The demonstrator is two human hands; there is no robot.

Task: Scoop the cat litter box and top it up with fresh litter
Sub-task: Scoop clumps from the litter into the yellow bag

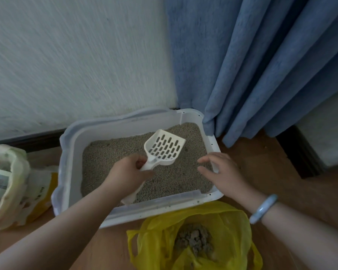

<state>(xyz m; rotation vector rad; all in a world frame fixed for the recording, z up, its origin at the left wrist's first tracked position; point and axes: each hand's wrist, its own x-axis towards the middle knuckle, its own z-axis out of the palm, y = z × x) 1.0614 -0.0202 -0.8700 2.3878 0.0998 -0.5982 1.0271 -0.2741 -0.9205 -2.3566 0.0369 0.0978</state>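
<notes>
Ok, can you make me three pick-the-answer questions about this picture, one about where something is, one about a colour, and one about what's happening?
1. Where is the plastic bag with clumps?
A. Inside the litter box
B. On the floor in front of the box
C. Hanging on the curtain

2. What colour is that bag?
A. Red
B. Black
C. Yellow

3. What is in the scoop?
A. Nothing
B. A heap of clumps
C. Water

Answers: 1 B, it lies by the box's near rim. 2 C, plainly yellow. 3 A, the left hand holds it with open slots.
</notes>
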